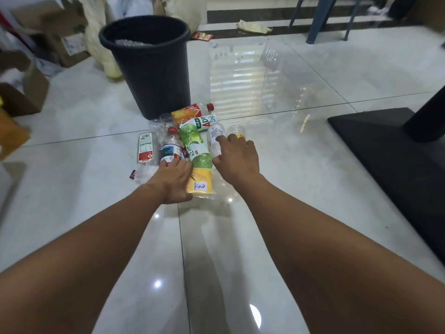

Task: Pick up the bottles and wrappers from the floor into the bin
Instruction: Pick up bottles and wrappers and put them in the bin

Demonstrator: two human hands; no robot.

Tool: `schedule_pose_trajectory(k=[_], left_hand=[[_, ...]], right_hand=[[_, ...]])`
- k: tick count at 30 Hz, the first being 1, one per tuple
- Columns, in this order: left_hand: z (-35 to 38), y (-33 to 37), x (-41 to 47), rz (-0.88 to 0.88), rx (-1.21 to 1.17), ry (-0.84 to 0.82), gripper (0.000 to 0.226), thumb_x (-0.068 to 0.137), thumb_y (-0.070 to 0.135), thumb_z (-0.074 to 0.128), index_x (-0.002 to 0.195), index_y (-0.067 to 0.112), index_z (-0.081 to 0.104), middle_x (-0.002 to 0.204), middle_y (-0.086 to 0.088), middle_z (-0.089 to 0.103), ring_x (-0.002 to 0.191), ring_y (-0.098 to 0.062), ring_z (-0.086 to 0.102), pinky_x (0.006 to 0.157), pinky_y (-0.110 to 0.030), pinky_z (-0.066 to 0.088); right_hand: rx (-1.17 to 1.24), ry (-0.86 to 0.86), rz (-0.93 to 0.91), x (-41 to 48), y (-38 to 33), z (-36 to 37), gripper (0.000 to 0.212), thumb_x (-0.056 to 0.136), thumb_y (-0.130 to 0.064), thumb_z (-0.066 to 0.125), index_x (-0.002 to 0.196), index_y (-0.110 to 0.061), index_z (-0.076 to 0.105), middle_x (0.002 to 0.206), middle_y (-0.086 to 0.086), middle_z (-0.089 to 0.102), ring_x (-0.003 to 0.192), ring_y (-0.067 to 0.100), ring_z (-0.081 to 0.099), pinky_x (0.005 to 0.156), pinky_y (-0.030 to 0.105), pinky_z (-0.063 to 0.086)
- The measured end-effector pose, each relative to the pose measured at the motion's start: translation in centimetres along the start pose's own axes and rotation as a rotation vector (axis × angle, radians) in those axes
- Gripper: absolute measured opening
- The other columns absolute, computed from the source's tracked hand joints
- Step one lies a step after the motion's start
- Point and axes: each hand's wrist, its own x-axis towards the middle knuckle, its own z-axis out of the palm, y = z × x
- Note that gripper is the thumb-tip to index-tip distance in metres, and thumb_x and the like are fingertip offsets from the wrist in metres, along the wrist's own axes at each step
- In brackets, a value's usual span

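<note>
On the glossy tiled floor (301, 165), seen from the head camera, a heap of empty plastic bottles lay just in front of a black ribbed bin (154, 68). The left hand (173, 179) reached forward with its fingers stretched out and relaxed. Its fingertips touched a red-capped water bottle (169, 148), and its thumb lay against a yellow-labelled bottle (199, 183). The right hand (237, 160) was spread wide. Its index finger rested on a clear white-labelled bottle (215, 138), and its thumb sat apart, near a green-labelled bottle (195, 145) between the two hands. Neither hand had closed round anything.

An orange-labelled bottle (190, 112) lay touching the bin's foot. A small red wrapper (133, 174) lay left of the heap, and a second red wrapper (201, 36) lay beyond the bin. A black table base (375, 141) stood well to the right.
</note>
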Motion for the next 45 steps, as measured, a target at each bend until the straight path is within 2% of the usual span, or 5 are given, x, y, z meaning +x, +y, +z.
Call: schedule_pose_trajectory(k=[4, 11, 26, 35, 45], left_hand=[[-1.2, -1.6, -0.9, -0.185, -0.028, 0.018, 0.067, 0.076, 0.053, 0.058, 0.123, 0.011, 0.034, 0.126, -0.011, 0.044, 0.115, -0.028, 0.040, 0.093, -0.043, 0.035], [-2.8, -2.7, -2.1, -0.568, -0.102, 0.030, 0.072, 0.078, 0.048, 0.059, 0.131, 0.009, 0.029, 0.128, -0.014, 0.043, 0.116, -0.030, 0.040, 0.092, -0.043, 0.035], [-5.5, -6.1, -1.1, -0.367, -0.083, 0.046, 0.076, 0.079, 0.055, 0.059, 0.133, 0.012, 0.029, 0.132, -0.012, 0.042, 0.122, -0.029, 0.038, 0.097, -0.047, 0.034], [-8.6, -11.5, -2.7, -0.401, -0.164, 0.071, 0.069, 0.082, 0.053, 0.057, 0.130, 0.011, 0.032, 0.129, -0.013, 0.045, 0.119, -0.029, 0.040, 0.095, -0.046, 0.035], [-11.8, -7.8, 0.5, -0.526, -0.306, 0.062, 0.062, 0.080, 0.049, 0.058, 0.124, 0.011, 0.036, 0.128, -0.014, 0.046, 0.118, -0.032, 0.040, 0.094, -0.046, 0.034]], right_hand=[[0.014, 0.036, 0.039, 0.1, -0.6, -1.5, 0.046, 0.091, -0.030, 0.044, 0.135, -0.016, 0.043, 0.126, 0.009, 0.052, 0.112, 0.029, 0.049, 0.094, 0.039, 0.033], [-0.004, 0.031, 0.039, -0.4, -1.1, -2.9, 0.046, 0.090, -0.027, 0.043, 0.135, -0.016, 0.043, 0.124, 0.009, 0.052, 0.112, 0.028, 0.049, 0.094, 0.037, 0.033], [-0.017, 0.020, 0.061, 2.1, -3.7, -3.1, 0.053, 0.093, -0.033, 0.043, 0.143, -0.019, 0.036, 0.135, 0.008, 0.049, 0.121, 0.027, 0.047, 0.102, 0.040, 0.031], [-0.009, 0.075, 0.023, 6.6, -9.5, -6.8, 0.047, 0.092, -0.030, 0.043, 0.137, -0.018, 0.042, 0.130, 0.009, 0.052, 0.118, 0.029, 0.048, 0.098, 0.040, 0.033], [0.056, 0.030, 0.085, 7.1, -3.4, -8.2, 0.047, 0.093, -0.032, 0.044, 0.137, -0.017, 0.040, 0.128, 0.010, 0.051, 0.116, 0.029, 0.048, 0.095, 0.039, 0.032]])
